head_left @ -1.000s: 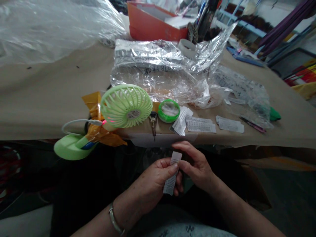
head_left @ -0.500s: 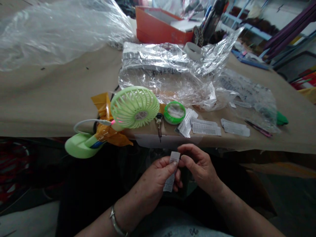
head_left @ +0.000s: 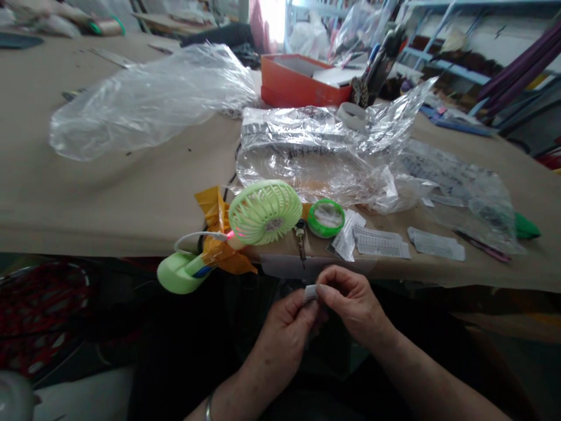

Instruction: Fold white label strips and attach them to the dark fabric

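Between the thumb and fingers of my left hand [head_left: 283,336] is a small white label [head_left: 311,293]. Only its upper end shows; the hand covers the rest. My right hand [head_left: 359,304] is closed in a pinch, thumb and forefinger together at the label's right edge. Both hands are in front of the table edge, above my lap. On the table just beyond them lie a stack of printed labels [head_left: 381,242], a second stack [head_left: 436,243] to its right, and some loose strips [head_left: 348,235]. A small pointed tool [head_left: 301,237] hangs its tip over the edge.
A green fan [head_left: 265,213] is fixed with brown tape [head_left: 214,210] at the table edge. Near it sits a round green container [head_left: 326,218]. Plastic bags [head_left: 298,158], a tape roll [head_left: 352,116] and an orange box [head_left: 302,88] are farther back. Tweezers [head_left: 482,245] lie at right.
The camera view has tilted up and turned left. My left hand now covers most of the label, which earlier showed at full length. My right fingers have closed in at its edge.
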The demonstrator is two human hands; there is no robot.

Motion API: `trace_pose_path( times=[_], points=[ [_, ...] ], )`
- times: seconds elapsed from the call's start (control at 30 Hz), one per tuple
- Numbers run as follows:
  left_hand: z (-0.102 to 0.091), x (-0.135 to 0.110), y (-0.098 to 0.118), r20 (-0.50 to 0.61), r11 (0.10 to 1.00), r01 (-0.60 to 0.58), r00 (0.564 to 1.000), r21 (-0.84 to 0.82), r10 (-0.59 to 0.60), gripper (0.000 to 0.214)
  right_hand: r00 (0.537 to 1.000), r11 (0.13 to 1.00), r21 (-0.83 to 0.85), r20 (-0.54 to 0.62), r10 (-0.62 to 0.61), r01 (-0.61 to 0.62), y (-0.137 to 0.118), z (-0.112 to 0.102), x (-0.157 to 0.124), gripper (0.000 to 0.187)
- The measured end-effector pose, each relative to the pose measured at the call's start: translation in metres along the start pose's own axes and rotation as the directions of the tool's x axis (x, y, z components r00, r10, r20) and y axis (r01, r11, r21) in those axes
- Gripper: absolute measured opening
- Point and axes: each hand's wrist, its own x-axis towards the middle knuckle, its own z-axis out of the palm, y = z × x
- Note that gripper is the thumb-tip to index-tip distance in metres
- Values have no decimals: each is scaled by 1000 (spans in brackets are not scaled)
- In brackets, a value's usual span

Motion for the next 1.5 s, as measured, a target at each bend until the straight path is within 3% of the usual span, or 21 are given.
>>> trace_pose_path(
  times=[0.23, 0.37, 0.5, 0.8, 1.2, 1.37, 1.43, 1.5],
  points=[
    [-16, 3, -3, -165, 958, -169, 964, 230, 209, 15, 976, 930, -326, -75, -204, 169, -8, 8, 10, 10],
    [-20, 9, 3, -222, 898, -260, 910, 354, 351, 12, 962, 891, -404, -84, -260, 206, -8, 9, 13, 10],
    [-20, 14, 8, -234, 857, -297, 877, 421, 419, 12, 959, 877, -428, -75, -273, 216, -7, 10, 16, 10],
    [-20, 17, 9, -222, 831, -298, 871, 470, 438, 15, 958, 874, -436, -84, -275, 213, -5, 9, 19, 10],
    [-21, 21, 13, -250, 860, -259, 884, 441, 394, 16, 944, 871, -439, -128, -304, 221, -3, 10, 22, 12],
    [-20, 13, 13, -218, 865, -280, 893, 416, 394, 16, 957, 889, -402, -89, -275, 218, 0, 8, 9, 9],
    [-20, 9, 10, -213, 872, -279, 898, 402, 385, 17, 951, 862, -440, -52, -305, 253, -5, 5, 1, 5],
    [-22, 6, 5, -222, 888, -239, 912, 393, 344, 17, 914, 763, -546, 14, -404, 346, -15, -1, -3, 2]
  ],
)
